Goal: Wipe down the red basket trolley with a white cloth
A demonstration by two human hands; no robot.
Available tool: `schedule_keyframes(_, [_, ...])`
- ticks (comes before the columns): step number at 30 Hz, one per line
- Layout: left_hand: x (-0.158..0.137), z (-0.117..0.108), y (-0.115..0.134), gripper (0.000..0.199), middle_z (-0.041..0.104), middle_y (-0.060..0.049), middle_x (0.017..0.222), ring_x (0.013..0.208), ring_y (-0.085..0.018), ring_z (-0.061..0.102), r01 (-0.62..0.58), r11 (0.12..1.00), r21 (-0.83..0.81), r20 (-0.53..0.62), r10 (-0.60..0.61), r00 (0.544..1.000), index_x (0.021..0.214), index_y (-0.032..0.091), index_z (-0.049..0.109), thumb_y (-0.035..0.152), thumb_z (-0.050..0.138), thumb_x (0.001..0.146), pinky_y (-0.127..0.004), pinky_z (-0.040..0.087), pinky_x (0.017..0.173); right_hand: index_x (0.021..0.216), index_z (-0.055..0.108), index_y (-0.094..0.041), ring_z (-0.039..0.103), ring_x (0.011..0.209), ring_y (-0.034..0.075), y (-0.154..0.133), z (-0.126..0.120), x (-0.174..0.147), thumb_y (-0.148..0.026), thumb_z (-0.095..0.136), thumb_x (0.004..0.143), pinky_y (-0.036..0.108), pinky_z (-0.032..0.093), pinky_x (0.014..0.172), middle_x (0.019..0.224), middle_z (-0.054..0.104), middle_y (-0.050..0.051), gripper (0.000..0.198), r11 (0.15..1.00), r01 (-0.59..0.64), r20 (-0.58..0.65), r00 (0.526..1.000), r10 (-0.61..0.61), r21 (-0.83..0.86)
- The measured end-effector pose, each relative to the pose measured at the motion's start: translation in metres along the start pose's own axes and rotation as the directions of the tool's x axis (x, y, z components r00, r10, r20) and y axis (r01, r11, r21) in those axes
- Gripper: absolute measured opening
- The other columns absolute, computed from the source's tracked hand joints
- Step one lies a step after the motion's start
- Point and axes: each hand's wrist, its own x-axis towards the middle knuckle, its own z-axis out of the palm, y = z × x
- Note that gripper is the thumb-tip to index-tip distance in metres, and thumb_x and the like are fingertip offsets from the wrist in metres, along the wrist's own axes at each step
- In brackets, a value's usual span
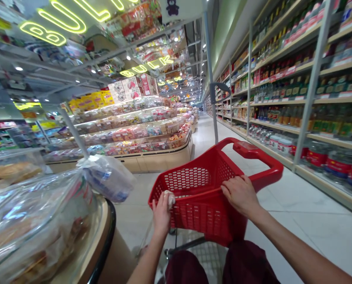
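A red plastic shopping cart (193,213) stands in front of me, turned sideways, its push handle (267,171) at the right. My right hand (239,195) is closed over the near rim of its basket, close to the handle end. At the left end of that rim is my left hand (162,213), with a crumpled white wad, like tissue (170,199), at its fingers. The fingers rest on or against the rim; their exact contact is partly hidden. No goods show in the visible part of the basket.
To the left, a curved bulk counter (109,236) holds goods under clear covers, with a roll of plastic bags (111,177) at its corner. Tiered candy bins (140,132) stand beyond. Bottle shelves (300,102) line the right side. A pale tiled aisle (204,126) runs ahead.
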Motion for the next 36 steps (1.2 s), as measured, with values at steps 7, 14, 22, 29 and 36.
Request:
schedule_keyframes(7, [0.002,0.01,0.022,0.054,0.041,-0.009,0.132,0.121,-0.016,0.038,-0.184,0.983,0.023,0.074,0.182,0.981,0.123,0.022,0.04,0.001,0.031,0.075,-0.053,0.012,0.105,0.076,0.063,-0.021,0.049,0.076,0.017,-0.001,-0.004,0.0,-0.029,0.041,0.085,0.033,0.022,0.082,0.072,0.063,0.003,0.026,1.0,0.023,0.023,0.999,-0.023,0.017])
schedule_keyframes(14, [-0.009,0.001,-0.026,0.057,0.048,-0.013,0.125,0.116,-0.022,0.044,0.095,0.989,0.115,-0.023,-0.093,0.995,0.12,0.019,0.044,-0.002,0.034,0.068,-0.056,0.019,0.101,0.071,0.062,-0.02,0.049,0.076,0.018,-0.004,-0.003,0.002,-0.03,0.043,0.084,0.034,0.022,0.082,0.072,0.062,0.003,0.026,1.0,-0.007,0.029,1.0,0.007,0.014])
schedule_keyframes(22, [-0.007,0.003,-0.012,0.055,0.046,-0.011,0.127,0.116,-0.018,0.045,-0.062,0.992,0.114,-0.012,0.064,0.998,0.12,0.022,0.044,-0.001,0.031,0.072,-0.053,0.013,0.104,0.074,0.063,-0.021,0.05,0.076,0.016,-0.001,-0.008,0.002,-0.028,0.041,0.084,0.033,0.023,0.082,0.071,0.063,0.002,0.025,0.999,0.014,0.049,0.999,-0.015,0.031])
schedule_keyframes(29, [-0.006,0.01,-0.009,0.055,0.048,-0.008,0.126,0.116,-0.018,0.044,-0.005,0.991,0.132,-0.035,0.01,0.999,0.119,0.023,0.045,-0.002,0.033,0.071,-0.053,0.015,0.103,0.074,0.064,-0.02,0.051,0.076,0.017,-0.001,-0.004,0.002,-0.029,0.042,0.084,0.035,0.022,0.084,0.072,0.063,0.003,0.026,1.0,0.006,0.023,1.0,-0.006,0.026])
schedule_keyframes(36, [-0.013,0.0,-0.029,0.051,0.046,-0.013,0.127,0.115,-0.02,0.046,0.141,0.976,0.163,-0.07,-0.131,0.989,0.12,0.02,0.044,0.001,0.031,0.074,-0.057,0.011,0.102,0.077,0.065,-0.021,0.051,0.078,0.018,0.001,-0.006,0.0,-0.028,0.042,0.084,0.036,0.021,0.086,0.074,0.065,0.003,0.025,1.0,0.005,0.033,0.999,-0.006,0.023])
